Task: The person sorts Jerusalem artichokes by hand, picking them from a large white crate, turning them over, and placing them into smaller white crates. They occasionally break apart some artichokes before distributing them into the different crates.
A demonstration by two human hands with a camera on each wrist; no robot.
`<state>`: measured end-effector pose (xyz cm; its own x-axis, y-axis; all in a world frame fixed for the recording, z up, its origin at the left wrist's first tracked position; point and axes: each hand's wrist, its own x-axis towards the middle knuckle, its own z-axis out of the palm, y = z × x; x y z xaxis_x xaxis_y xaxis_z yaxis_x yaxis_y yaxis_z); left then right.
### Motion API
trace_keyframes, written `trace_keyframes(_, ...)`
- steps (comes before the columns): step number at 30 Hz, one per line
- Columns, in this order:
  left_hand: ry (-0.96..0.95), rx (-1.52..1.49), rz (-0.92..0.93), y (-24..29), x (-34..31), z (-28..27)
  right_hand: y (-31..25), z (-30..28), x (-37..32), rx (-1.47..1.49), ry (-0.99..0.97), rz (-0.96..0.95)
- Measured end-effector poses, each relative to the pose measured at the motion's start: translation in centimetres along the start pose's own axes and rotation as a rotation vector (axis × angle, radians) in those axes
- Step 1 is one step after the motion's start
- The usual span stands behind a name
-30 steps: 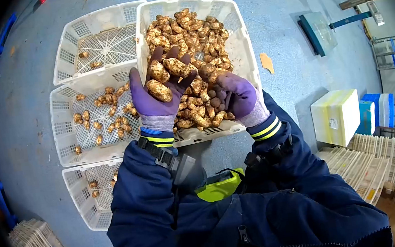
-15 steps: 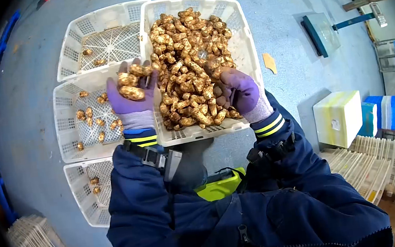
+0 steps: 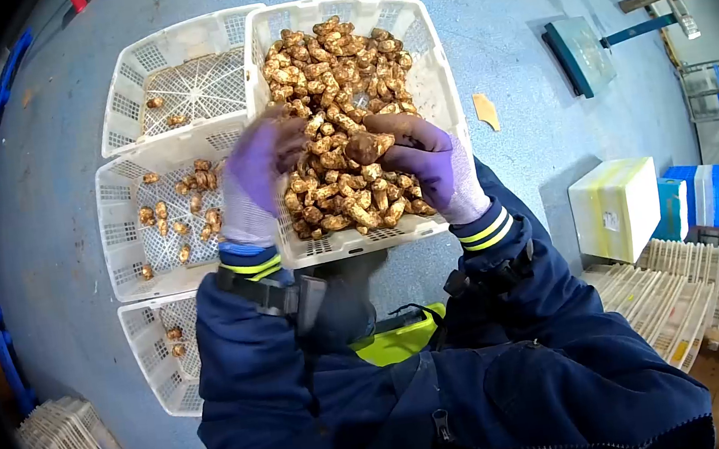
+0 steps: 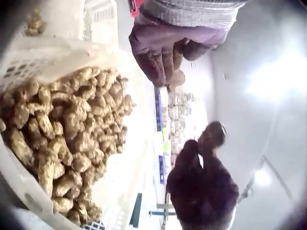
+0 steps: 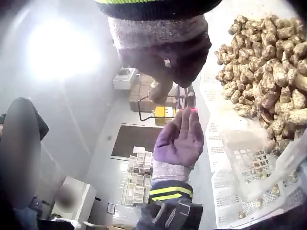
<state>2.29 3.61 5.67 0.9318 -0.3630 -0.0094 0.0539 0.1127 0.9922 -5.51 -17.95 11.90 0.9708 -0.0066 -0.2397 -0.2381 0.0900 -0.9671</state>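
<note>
Both hands wear purple work gloves. My right hand [image 3: 428,158] pinches a large brown-capped mushroom [image 3: 368,147] above the heap of mushrooms [image 3: 339,56] in the big white crate [image 3: 444,106]. The left wrist view also shows this right hand [image 4: 204,191] with the mushroom [image 4: 212,135] at its tips. My left hand [image 3: 259,174], blurred, is over the crate's left wall. In the left wrist view its fingers [image 4: 153,62] curl round brownish mushrooms [image 4: 176,79], partly hidden by the glove. The right wrist view shows the back of that left hand [image 5: 178,143].
Three white crates stand to the left: the far crate [image 3: 115,97] and near crate [image 3: 145,340] hold a few mushrooms, the middle crate [image 3: 115,245] several. A platform scale [image 3: 581,58], a foam box [image 3: 614,211] and stacked crates [image 3: 657,305] are on the right.
My left hand swung left with mushrooms on its open palm, then came back right and turned, hiding them. My right hand shifted slightly left, its mushroom now showing more plainly.
</note>
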Motion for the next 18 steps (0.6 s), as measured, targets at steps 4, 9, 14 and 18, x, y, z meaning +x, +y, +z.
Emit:
trace_keyframes(4,-0.149,-0.248,-0.244,-0.4,-0.6,4.3,1.5,-0.7,0.9,-0.480,0.023,-0.318)
trace_keyframes(9,-0.155,-0.238,-0.264,1.2,-1.2,5.3,1.4,0.4,0.8,-0.109,0.060,-0.204)
trace_keyframes(14,-0.114,-0.072,-0.163,0.4,-1.4,5.8,1.0,0.1,0.4,-0.311,0.056,-0.183)
trace_keyframes(18,-0.104,0.073,-0.157,-1.0,-1.4,5.9,3.6,-0.9,1.1,-0.053,0.048,-0.031)
